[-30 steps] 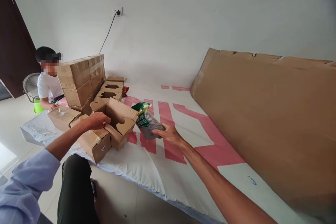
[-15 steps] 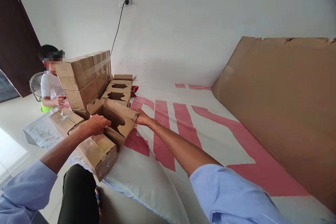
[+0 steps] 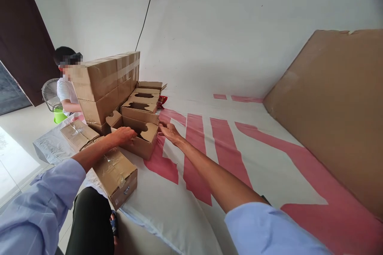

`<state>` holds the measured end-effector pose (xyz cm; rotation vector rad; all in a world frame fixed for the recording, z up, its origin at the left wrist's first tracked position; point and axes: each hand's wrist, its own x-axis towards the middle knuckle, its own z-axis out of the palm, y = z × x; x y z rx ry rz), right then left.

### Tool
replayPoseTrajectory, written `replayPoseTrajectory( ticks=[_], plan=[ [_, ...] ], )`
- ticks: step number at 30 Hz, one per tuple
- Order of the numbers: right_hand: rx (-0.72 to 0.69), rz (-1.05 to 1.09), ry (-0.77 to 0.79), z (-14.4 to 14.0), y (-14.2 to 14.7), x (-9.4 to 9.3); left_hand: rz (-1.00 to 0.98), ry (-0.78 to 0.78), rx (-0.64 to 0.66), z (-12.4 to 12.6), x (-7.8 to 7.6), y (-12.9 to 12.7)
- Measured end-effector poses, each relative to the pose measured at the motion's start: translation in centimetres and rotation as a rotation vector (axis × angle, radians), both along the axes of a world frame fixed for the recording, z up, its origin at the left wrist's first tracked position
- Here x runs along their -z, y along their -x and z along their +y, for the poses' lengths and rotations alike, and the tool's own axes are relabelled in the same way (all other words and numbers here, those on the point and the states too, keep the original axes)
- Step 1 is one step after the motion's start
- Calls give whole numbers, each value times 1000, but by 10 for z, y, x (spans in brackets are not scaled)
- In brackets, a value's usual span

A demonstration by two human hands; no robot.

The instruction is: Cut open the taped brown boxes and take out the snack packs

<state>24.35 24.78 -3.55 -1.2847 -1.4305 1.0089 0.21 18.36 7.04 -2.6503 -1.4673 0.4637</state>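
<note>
An open cardboard box (image 3: pixel 140 148) sits on the cloth-covered surface, its end flap with a rounded cut-out folded partly over the opening. My left hand (image 3: pixel 125 135) is closed over the near wall of this box, fingertips hidden inside. My right hand (image 3: pixel 169 132) is at the box's right end, fingers stretched out and apart, at or just touching its corner; the exact contact is hard to see. Just nearer to me lies a closed, taped box (image 3: pixel 115 169). Behind the open box stand more boxes with cut-out tops (image 3: pixel 140 106), in a row.
Taped boxes form a tall stack (image 3: pixel 103 83) at the left, with another small taped box (image 3: pixel 78 133) before it. Beyond sits a person (image 3: pixel 66 91) near a fan (image 3: pixel 50 93). A large cardboard sheet (image 3: pixel 335 99) leans at the right. A cable (image 3: pixel 144 24) hangs from the wall socket.
The open box, tilted before, now rests flat and slightly farther back. My right hand has loosened from its end flap. My left hand still grips the near wall. The view has shifted left.
</note>
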Motion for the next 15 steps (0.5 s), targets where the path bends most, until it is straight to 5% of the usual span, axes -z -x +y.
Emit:
replayPoseTrajectory(
  ticks=[6, 15],
  plan=[
    [-20, 69, 73, -42, -17, 10, -11, -16, 3, 18, 1, -12],
    [-136, 38, -37, -121, -3, 33, -1, -31, 2, 42, 4, -20]
  ],
)
